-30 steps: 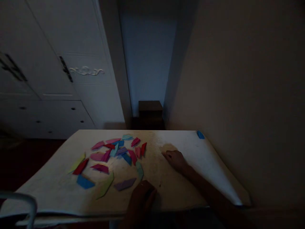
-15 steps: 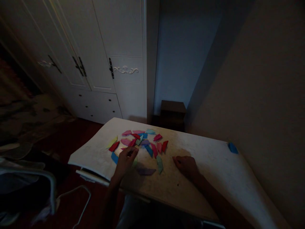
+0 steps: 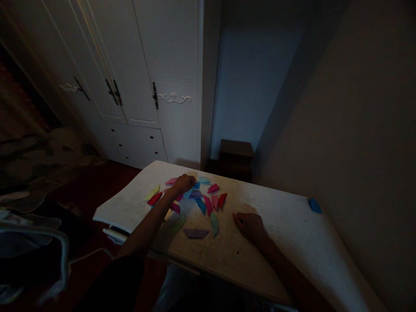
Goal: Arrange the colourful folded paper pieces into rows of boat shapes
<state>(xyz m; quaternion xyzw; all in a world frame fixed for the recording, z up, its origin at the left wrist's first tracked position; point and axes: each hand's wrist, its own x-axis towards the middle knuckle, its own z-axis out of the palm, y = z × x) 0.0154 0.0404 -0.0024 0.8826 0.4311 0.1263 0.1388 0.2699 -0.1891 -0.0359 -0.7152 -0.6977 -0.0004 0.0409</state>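
Observation:
Many small folded paper pieces in several colours are spread over the tabletop. My left hand (image 3: 186, 183) reaches over them to the far side, fingers pinched together at the place of a pink piece; what they grip is hidden. Around it lie a light blue piece (image 3: 204, 180), a purple piece (image 3: 196, 194) and a red piece (image 3: 154, 198). Nearer to me are a pale green piece (image 3: 214, 224), another green piece (image 3: 177, 224) and a mauve piece (image 3: 196, 233). My right hand (image 3: 249, 225) rests closed on the table to their right; its fingers' contents do not show.
The white table (image 3: 292, 225) has worn brown patches. A blue object (image 3: 315, 205) sits at its far right corner by the wall. Behind stand a white wardrobe (image 3: 175, 130) and a brown cabinet (image 3: 236, 148). A pale metal frame (image 3: 63, 242) stands at left. The room is dim.
My left hand has moved from the near left of the papers to their far side. The green piece it partly covered now shows more fully. My right hand stays closed in place.

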